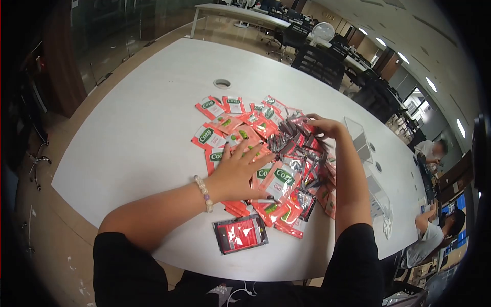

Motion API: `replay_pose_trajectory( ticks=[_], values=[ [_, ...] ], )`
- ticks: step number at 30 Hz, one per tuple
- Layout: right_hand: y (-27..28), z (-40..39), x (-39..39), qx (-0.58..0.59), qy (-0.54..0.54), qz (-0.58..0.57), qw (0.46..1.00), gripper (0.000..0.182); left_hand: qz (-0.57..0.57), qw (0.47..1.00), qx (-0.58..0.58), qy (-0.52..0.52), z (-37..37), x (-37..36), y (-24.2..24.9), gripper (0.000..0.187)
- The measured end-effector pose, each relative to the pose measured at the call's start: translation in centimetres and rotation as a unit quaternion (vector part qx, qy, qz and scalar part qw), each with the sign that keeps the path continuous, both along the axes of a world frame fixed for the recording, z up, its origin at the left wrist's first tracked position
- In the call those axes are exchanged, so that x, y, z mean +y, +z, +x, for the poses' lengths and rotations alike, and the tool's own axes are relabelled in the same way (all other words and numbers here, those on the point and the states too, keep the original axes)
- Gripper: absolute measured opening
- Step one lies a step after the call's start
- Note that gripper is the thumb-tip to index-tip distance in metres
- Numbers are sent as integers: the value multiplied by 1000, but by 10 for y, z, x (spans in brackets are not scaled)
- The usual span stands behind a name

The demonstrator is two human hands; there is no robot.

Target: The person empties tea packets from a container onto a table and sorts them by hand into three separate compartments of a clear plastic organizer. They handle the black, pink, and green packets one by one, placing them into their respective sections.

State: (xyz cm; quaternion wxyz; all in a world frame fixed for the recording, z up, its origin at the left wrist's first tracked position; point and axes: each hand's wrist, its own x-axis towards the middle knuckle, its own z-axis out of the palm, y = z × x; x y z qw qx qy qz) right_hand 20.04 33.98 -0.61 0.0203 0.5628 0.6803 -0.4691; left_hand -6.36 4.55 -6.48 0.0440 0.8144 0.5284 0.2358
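A heap of pink Cozy sachets (208,136) and dark red-and-black sachets (292,134) lies on the white table (128,123). My left hand (236,173), a beaded bracelet at its wrist, rests with fingers spread over the pink sachets. At the heap's far right side, my right hand (325,127) curls its fingers at the dark sachets; its grip is partly hidden. One red-and-black packet (240,234) lies apart, near the front edge.
Clear plastic bins (358,140) stand on the right side of the table. Round holes (222,83) pierce the tabletop. Two people (434,238) sit at the far right. Office chairs (318,66) stand beyond the table.
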Motion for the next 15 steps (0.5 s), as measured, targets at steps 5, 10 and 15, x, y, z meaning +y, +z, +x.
replay_pose_trajectory(
  ticks=[5,10,15],
  values=[
    [3,-29,-45,201,112,-11,973,79,-7,1000,24,10,2,1,-1,103],
    [46,-56,-124,94,224,236,941,49,5,998,-53,27,2,2,-4,117],
    [53,-76,-245,-81,251,463,846,35,96,991,-85,33,2,-1,-1,126]
  ],
)
